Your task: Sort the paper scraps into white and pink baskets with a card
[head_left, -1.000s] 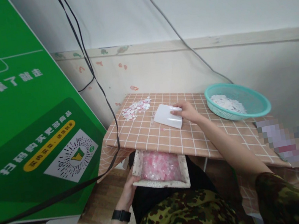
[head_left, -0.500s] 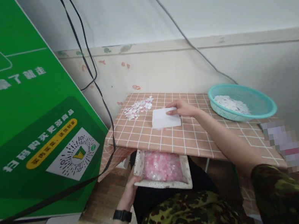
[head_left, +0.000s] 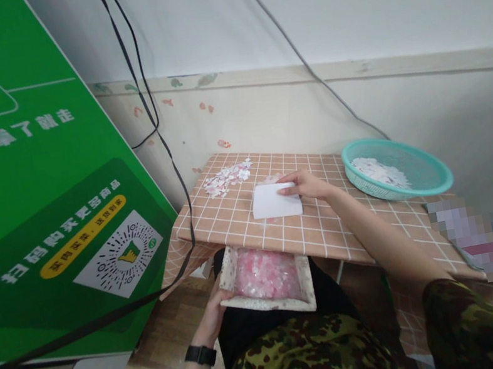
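My right hand (head_left: pixel 301 186) grips a white card (head_left: pixel 275 200) by its right side, tilted low over the checked tablecloth. Small pink and white pieces (head_left: pixel 269 179) show just behind the card; some lie partly hidden under it. With my left hand (head_left: pixel 215 311) I hold a speckled white box (head_left: pixel 268 305) by its left side, below the table's front edge. Inside that box is a heap of pink and clear flakes (head_left: pixel 265 273). A separate pile of white and pinkish flakes (head_left: pixel 227 178) lies on the cloth to the left of the card.
A turquoise basket (head_left: pixel 422 179) holding white pieces (head_left: pixel 378 174) stands on the table's right. A blurred-out flat item (head_left: pixel 473 240) lies at the right corner. On the left rises a green panel (head_left: pixel 36 183), with a black strap (head_left: pixel 169 153) hanging beside it. The wall closes off the back.
The card in my right hand has moved slightly toward me, uncovering pink and white pieces behind it. My left hand and the box stay nearly still.
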`<state>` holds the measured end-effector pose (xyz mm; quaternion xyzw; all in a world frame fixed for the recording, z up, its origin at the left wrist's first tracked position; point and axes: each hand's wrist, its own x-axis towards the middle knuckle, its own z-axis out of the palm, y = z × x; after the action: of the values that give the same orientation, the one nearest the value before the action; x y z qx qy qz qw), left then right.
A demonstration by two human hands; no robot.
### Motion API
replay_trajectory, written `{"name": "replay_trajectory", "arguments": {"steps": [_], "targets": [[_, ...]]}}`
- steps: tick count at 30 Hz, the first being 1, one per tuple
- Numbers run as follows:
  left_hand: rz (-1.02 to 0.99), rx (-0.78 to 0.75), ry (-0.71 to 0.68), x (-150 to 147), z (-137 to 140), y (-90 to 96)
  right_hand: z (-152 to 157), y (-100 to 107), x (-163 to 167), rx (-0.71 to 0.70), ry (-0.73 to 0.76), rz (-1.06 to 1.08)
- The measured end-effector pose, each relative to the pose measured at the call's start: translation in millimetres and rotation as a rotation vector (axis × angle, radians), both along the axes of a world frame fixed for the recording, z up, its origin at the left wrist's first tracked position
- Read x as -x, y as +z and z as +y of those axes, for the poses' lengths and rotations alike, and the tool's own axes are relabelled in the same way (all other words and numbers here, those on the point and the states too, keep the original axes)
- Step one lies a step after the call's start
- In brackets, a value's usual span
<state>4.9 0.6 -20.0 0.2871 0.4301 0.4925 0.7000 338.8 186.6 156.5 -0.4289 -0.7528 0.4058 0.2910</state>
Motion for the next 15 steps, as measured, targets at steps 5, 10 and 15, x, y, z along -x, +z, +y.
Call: {"name": "replay_trajectory", "arguments": {"steps": [5, 10, 15], "targets": [[0.017, 0.03, -0.017, 1.3, 0.2, -1.9, -0.9, -1.5, 0.8, -0.12, -0.132, 0.014], [-0.013, -0.007, -0.028, 0.4, 0.9, 0.6, -20.1, -1.7, 15.2, -0.11, -0.044, -0.045], [-0.016, 0.046, -0.024, 0.8, 1.3, 3.1, -61.8, 2.7, 28.6, 0.038, 0.155, -0.048]]}}
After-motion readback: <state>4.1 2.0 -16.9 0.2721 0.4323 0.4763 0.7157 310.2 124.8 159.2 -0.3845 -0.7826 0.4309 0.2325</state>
